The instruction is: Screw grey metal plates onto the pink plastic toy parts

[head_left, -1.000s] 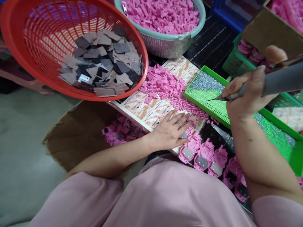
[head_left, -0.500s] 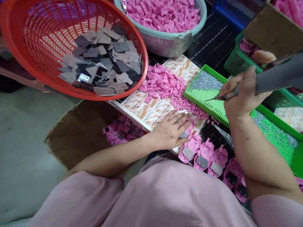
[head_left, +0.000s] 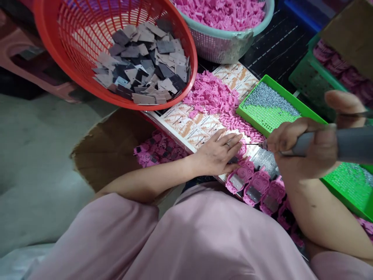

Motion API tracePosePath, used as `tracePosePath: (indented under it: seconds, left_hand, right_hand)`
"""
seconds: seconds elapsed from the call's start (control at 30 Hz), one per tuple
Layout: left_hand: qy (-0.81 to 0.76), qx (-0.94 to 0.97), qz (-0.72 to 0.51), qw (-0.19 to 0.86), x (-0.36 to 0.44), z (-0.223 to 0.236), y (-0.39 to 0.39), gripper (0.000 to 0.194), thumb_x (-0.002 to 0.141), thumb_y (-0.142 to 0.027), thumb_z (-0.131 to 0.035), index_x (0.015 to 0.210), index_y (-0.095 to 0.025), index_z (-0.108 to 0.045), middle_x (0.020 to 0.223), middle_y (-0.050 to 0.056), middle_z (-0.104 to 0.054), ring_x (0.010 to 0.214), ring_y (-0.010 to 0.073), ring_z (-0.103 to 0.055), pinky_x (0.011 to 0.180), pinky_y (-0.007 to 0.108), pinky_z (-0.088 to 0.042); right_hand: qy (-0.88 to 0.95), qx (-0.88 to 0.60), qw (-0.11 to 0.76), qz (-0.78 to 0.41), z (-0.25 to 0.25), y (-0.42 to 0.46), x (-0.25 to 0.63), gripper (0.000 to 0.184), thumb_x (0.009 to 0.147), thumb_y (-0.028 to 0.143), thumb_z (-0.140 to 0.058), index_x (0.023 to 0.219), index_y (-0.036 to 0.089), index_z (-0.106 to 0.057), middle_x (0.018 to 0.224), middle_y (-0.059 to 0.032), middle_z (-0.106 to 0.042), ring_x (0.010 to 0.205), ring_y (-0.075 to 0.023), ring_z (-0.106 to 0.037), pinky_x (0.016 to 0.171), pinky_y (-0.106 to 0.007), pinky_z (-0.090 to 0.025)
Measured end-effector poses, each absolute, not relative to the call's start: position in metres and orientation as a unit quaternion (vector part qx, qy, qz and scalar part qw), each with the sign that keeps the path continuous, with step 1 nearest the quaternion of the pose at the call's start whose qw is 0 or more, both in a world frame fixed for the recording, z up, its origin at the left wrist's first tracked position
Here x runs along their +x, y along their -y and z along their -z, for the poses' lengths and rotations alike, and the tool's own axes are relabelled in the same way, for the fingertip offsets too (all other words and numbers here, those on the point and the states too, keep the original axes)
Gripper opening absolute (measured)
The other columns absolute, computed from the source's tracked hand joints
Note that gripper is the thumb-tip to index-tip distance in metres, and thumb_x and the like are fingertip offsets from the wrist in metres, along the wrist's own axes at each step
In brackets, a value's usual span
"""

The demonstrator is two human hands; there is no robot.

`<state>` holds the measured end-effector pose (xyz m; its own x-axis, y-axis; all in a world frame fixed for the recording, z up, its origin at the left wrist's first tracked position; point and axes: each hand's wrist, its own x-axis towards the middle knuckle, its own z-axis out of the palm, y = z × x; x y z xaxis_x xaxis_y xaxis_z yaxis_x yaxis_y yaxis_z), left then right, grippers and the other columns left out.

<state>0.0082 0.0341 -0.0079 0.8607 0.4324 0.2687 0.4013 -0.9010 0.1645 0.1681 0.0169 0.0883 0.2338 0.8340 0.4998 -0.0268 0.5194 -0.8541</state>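
Observation:
My left hand (head_left: 217, 154) lies with fingers stretched out over a pink plastic casing (head_left: 242, 149) at the table edge, covering most of it. My right hand (head_left: 303, 146) is wrapped round a grey electric screwdriver (head_left: 352, 144). Its thin bit points left and ends close to my left fingertips, over the casing; whether it touches is too small to tell. Several more pink casings with grey plates (head_left: 253, 193) run in a row along the edge, partly hidden by my right forearm. A green tray (head_left: 264, 126) of small screws lies beyond my right hand.
A red basket (head_left: 192, 77) of grey metal plates leans at the left. Behind stands a pale green basket (head_left: 221, 46) of pink parts. Loose pink pieces (head_left: 212, 93) are heaped on the table. A second green tray (head_left: 344, 190) sits at right, a cardboard box (head_left: 99, 151) below.
My right hand has brought the screwdriver from over the screw tray down and left to the casing. My left hand stays on the casing. The whole view has shifted somewhat.

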Motion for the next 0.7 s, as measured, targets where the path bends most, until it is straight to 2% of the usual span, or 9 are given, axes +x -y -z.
tracePosePath:
  seconds: [0.1,0.2,0.3,0.43,0.47,0.53,0.57,0.63,0.7]
  left_hand:
    - [-0.216,0.963,-0.154,0.056,0.008,0.007,-0.034,0.057,0.092,-0.053,-0.046,0.130,-0.010,-0.053,0.142,0.015,-0.050,0.132,0.0273,-0.044,0.112,0.048,-0.031]
    - [-0.211,0.961,-0.170,0.049,0.008,0.009,-0.034,0.057,0.093,-0.053,-0.045,0.129,-0.009,-0.054,0.141,0.015,-0.052,0.130,0.0278,-0.046,0.112,0.049,-0.031]
    - [-0.207,0.961,-0.179,0.042,0.008,0.012,-0.033,0.058,0.094,-0.054,-0.042,0.129,-0.009,-0.053,0.140,0.015,-0.052,0.130,0.0280,-0.047,0.112,0.049,-0.031]
    - [-0.213,0.963,-0.158,0.049,0.008,0.012,-0.035,0.058,0.094,-0.055,-0.041,0.132,-0.013,-0.052,0.141,0.015,-0.051,0.131,0.0279,-0.046,0.112,0.052,-0.030]
    - [-0.214,0.964,-0.149,0.052,0.008,0.011,-0.036,0.057,0.094,-0.054,-0.041,0.132,-0.014,-0.052,0.142,0.014,-0.050,0.132,0.0278,-0.046,0.112,0.052,-0.029]
    - [-0.215,0.966,-0.134,0.056,0.008,0.008,-0.037,0.055,0.095,-0.053,-0.040,0.133,-0.015,-0.051,0.144,0.013,-0.049,0.133,0.0277,-0.044,0.112,0.053,-0.029]
    - [-0.215,0.967,-0.126,0.055,0.008,0.007,-0.037,0.054,0.096,-0.053,-0.038,0.133,-0.015,-0.051,0.145,0.012,-0.048,0.135,0.0278,-0.042,0.113,0.053,-0.028]
    - [-0.221,0.967,-0.118,0.042,0.006,0.003,-0.034,0.054,0.096,-0.052,-0.038,0.134,-0.015,-0.051,0.146,0.012,-0.046,0.138,0.0289,-0.038,0.113,0.054,-0.026]
    - [-0.226,0.964,-0.137,0.024,0.005,-0.001,-0.026,0.058,0.095,-0.055,-0.040,0.136,-0.015,-0.049,0.148,0.014,-0.043,0.139,0.0310,-0.036,0.113,0.055,-0.026]
  right_hand:
    - [0.568,-0.326,0.696,-0.295,-0.082,-0.020,0.165,0.028,0.086,0.025,-0.062,0.059,0.022,-0.052,0.044,0.0062,-0.042,0.030,-0.0092,-0.040,0.028,-0.021,-0.034]
    - [0.580,-0.320,0.674,-0.327,-0.075,-0.023,0.170,0.025,0.089,0.032,-0.060,0.065,0.025,-0.057,0.044,0.0061,-0.044,0.030,-0.0099,-0.039,0.028,-0.022,-0.031]
    - [0.581,-0.334,0.652,-0.355,-0.067,-0.023,0.173,0.008,0.090,0.036,-0.060,0.089,0.029,-0.064,0.049,0.0070,-0.051,0.032,-0.0109,-0.041,0.030,-0.024,-0.034]
    - [0.589,-0.325,0.661,-0.332,-0.066,-0.025,0.172,0.018,0.087,0.029,-0.065,0.104,0.033,-0.061,0.049,0.0100,-0.049,0.031,-0.0099,-0.040,0.032,-0.023,-0.038]
    - [0.582,-0.324,0.671,-0.326,-0.070,-0.026,0.173,0.018,0.086,0.028,-0.066,0.102,0.034,-0.061,0.048,0.0104,-0.047,0.031,-0.0099,-0.040,0.032,-0.023,-0.038]
    - [0.559,-0.332,0.696,-0.305,-0.083,-0.025,0.177,0.004,0.084,0.030,-0.069,0.085,0.029,-0.065,0.045,0.0087,-0.044,0.033,-0.0102,-0.042,0.033,-0.023,-0.039]
    - [0.542,-0.344,0.711,-0.287,-0.091,-0.024,0.181,0.013,0.081,0.032,-0.072,0.072,0.025,-0.065,0.046,0.0067,-0.044,0.036,-0.0106,-0.045,0.035,-0.024,-0.041]
    - [0.515,-0.376,0.730,-0.245,-0.106,-0.017,0.194,0.028,0.071,0.036,-0.079,0.054,0.021,-0.061,0.050,0.0030,-0.047,0.044,-0.0116,-0.050,0.045,-0.027,-0.049]
    - [0.509,-0.420,0.723,-0.204,-0.116,-0.006,0.212,0.022,0.069,0.037,-0.078,0.060,0.021,-0.067,0.062,0.0005,-0.055,0.058,-0.0142,-0.058,0.064,-0.031,-0.056]
